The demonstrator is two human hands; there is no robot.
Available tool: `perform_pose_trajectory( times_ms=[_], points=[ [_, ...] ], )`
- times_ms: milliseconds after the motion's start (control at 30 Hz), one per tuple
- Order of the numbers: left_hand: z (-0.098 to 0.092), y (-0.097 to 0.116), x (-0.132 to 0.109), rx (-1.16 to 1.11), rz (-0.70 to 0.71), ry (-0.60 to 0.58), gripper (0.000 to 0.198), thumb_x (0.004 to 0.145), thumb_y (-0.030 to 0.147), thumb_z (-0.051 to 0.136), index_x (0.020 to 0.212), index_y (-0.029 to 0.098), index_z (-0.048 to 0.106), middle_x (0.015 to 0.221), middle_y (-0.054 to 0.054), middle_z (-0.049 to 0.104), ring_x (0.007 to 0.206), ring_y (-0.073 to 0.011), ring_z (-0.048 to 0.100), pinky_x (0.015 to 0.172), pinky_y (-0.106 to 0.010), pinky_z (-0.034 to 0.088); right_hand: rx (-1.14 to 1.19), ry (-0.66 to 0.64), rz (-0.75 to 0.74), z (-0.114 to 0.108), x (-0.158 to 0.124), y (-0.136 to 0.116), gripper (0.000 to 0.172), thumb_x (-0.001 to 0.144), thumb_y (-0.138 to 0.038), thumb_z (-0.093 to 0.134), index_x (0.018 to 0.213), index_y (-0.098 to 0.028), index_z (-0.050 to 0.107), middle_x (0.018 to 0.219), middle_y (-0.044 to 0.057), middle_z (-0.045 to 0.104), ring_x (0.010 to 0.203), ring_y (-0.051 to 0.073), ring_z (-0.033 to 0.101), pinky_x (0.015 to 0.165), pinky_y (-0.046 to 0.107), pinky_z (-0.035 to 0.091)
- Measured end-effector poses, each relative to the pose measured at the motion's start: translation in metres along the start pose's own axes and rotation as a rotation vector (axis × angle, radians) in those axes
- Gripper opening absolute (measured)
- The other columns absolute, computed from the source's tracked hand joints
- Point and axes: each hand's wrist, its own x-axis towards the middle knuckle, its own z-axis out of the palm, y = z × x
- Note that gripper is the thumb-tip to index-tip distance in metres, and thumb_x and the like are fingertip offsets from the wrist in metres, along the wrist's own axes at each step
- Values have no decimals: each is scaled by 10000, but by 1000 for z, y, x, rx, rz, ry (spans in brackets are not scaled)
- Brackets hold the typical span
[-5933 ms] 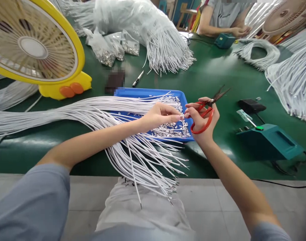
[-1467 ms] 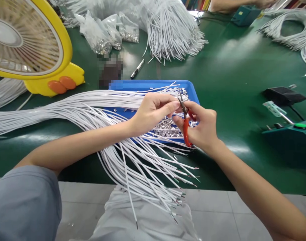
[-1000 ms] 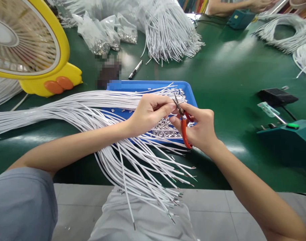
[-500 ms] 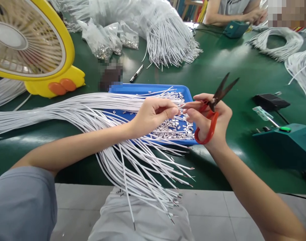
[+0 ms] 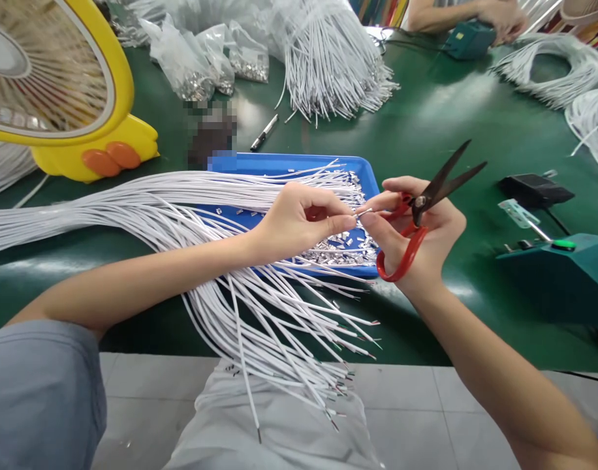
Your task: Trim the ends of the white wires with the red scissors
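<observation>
My left hand (image 5: 301,219) is closed in a pinch on the end of a white cable, just above a blue tray (image 5: 289,163) of small metal terminals (image 5: 341,248). My right hand (image 5: 421,228) grips red-handled scissors (image 5: 426,209), blades slightly apart and pointing up to the right. Its thumb and forefinger meet the left fingertips at a small metal piece (image 5: 363,211). A big bundle of white cables (image 5: 132,209) runs from the left across the tray and fans over the table edge onto my lap.
A yellow desk fan (image 5: 59,91) stands at the back left. Bags of terminals (image 5: 201,62), a pen (image 5: 264,132) and more cable bundles (image 5: 338,72) lie behind the tray. A teal device (image 5: 558,271) and a black box (image 5: 534,189) sit at right. Another person's arms (image 5: 456,13) work at the far end.
The scissors were turned down at the cable end between my fingers; my right hand has swung them up and away to the right. Both hands still meet at the cable tip.
</observation>
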Motion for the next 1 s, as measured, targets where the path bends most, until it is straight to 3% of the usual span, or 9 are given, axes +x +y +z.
perform_pose_trajectory(
  times_ms=[167,367,467,633,800,1000],
  points=[
    [-3,3,4,-73,-113,-73,330,687,410,793,636,100,692,587,-33,646,533,-75,519,483,-200,377,-43,10,20,0,-1,2,315,708,-303,772,992,-291,638,736,-27,695,638,151,652,545,310,513],
    [-6,4,4,-145,-217,-184,376,751,455,723,639,100,670,522,2,577,408,-30,348,396,-198,245,-106,-4,-5,0,-2,4,295,730,-327,762,986,-308,616,753,-15,680,625,153,636,536,318,503],
    [-5,4,4,-154,-242,-212,398,730,469,738,615,98,654,519,0,572,424,-34,385,400,-188,267,-102,-14,-59,1,-5,5,283,750,-290,744,999,-316,614,768,-11,688,623,156,636,543,326,499],
    [-3,5,7,-219,-232,-136,318,608,345,844,617,89,656,562,-2,602,526,-56,506,480,-179,386,-69,54,-60,4,-6,7,220,798,-268,690,998,-313,610,777,-20,697,665,158,665,562,317,505],
    [-2,2,7,-82,-212,-49,198,620,202,815,640,79,661,599,-16,624,514,-52,490,471,-183,378,-33,68,-62,2,-3,6,188,831,-275,663,1012,-299,617,751,-19,692,563,127,628,557,302,515],
    [-1,2,6,-20,-257,-16,226,605,214,818,624,81,637,595,-10,617,509,-49,490,459,-172,370,-22,40,-76,2,-3,6,296,735,-223,756,998,-289,639,742,-28,700,603,126,638,474,267,432]
  ],
)
